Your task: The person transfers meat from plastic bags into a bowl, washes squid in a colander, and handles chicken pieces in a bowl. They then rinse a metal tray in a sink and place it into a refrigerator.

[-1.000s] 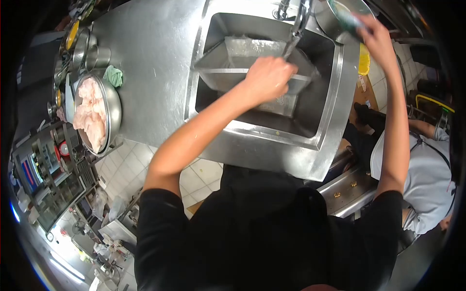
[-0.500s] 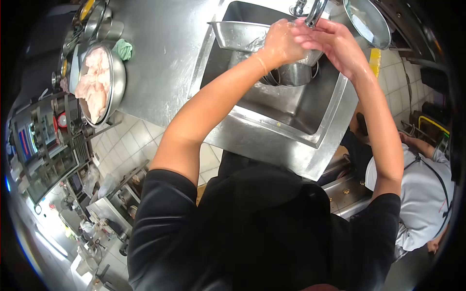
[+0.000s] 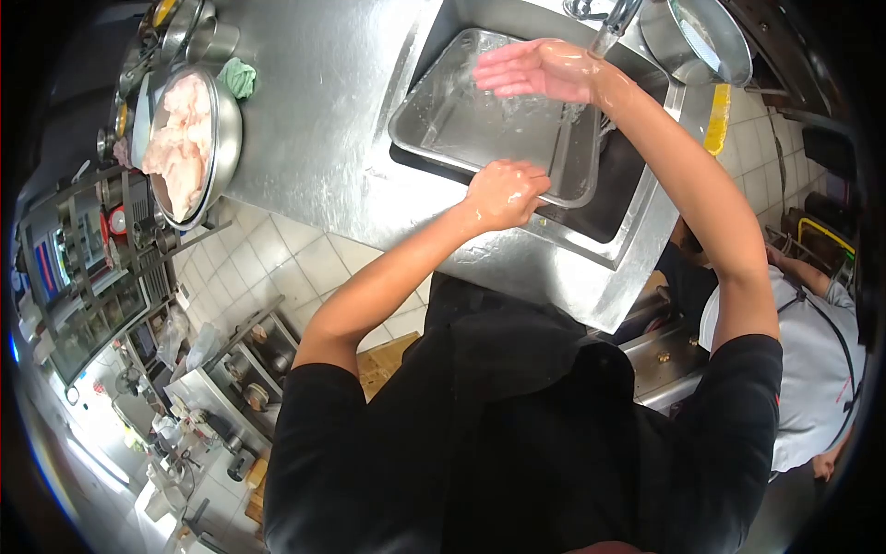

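A shallow rectangular metal tray (image 3: pixel 471 115) lies over the sink basin (image 3: pixel 620 226), with water splashing on it. My left hand (image 3: pixel 508 196) is closed around the tray's near rim, its fingers curled over the edge. Under the faucet (image 3: pixel 616 26), my right hand (image 3: pixel 544 72) is open above the tray's far side, fingers stretched to the left. Running water meets that hand near the wrist. Both hands look wet. Most of the basin beneath the tray is hidden.
On the left of the steel counter (image 3: pixel 305 120) stands a metal bowl (image 3: pixel 228 138) holding pale raw meat (image 3: pixel 180 138). A green cloth (image 3: pixel 237 78) lies beside it. A round metal pan (image 3: pixel 669 46) sits right of the faucet. Another person in a grey shirt (image 3: pixel 803 369) is at the right.
My hands were together under the faucet and have separated. My left hand came nearer and took the tray's rim. The tray, tilted at the back before, now covers the metal container in the sink.
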Motion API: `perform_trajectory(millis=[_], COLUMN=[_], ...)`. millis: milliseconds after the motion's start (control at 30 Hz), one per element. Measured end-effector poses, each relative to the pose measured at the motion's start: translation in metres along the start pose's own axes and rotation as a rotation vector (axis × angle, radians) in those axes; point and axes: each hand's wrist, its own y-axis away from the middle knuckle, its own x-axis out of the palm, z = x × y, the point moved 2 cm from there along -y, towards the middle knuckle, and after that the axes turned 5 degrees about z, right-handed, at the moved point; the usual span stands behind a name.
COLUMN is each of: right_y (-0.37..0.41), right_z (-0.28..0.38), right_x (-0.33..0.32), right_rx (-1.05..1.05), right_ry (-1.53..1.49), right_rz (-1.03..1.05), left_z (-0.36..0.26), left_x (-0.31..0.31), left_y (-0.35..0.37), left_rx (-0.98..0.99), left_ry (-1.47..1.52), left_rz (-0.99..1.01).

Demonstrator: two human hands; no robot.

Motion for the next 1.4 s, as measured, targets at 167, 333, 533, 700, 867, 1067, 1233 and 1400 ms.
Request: perform_trajectory(millis=[167, 333, 533, 700, 867, 1067, 1233, 1400], right_y=[-0.022, -0.033, -0.008, 0.018, -0.028, -0.058, 0.014, 0.018], right_z=[-0.011, -0.016, -0.079, -0.105, -0.112, -0.088, -0.080, -0.043], right_x=[0.008, 0.008, -0.033, -0.046, -0.038, -0.032, -0.044, -0.072], right_rx=[0.016, -0.073, -0.389, -0.105, -0.124, -0.280, 0.136, 0.409], right_ry=[-0.108, -0.169, -0.349, -0.442, -0.418, -0.465, -0.135, 1.671], right_rz=[-0.020, -0.202, 0.318, -0.471, -0.307, -0.455, 0.124, 0.411], left_z=[0.001, 0.006, 0.006, 0.043, 0.100, 0.083, 0.046, 0.075], left_x=[0.002, 0.000, -0.048, -0.020, -0.022, -0.043, -0.024, 0.012], left_y=[0.012, 0.009, -0.091, -0.160, -0.082, 0.031, 0.050, -0.019], left_rx=[-0.090, -0.153, -0.105, -0.379, -0.377, -0.602, -0.203, -0.483], left_ry=[0.171, 0.461, 1.255, 1.479, 0.953, 0.570, 0.087, 1.030], left_rz=[0.162, 0.174, -0.311, -0.241, -0.742, -0.311, 0.322, 0.311])
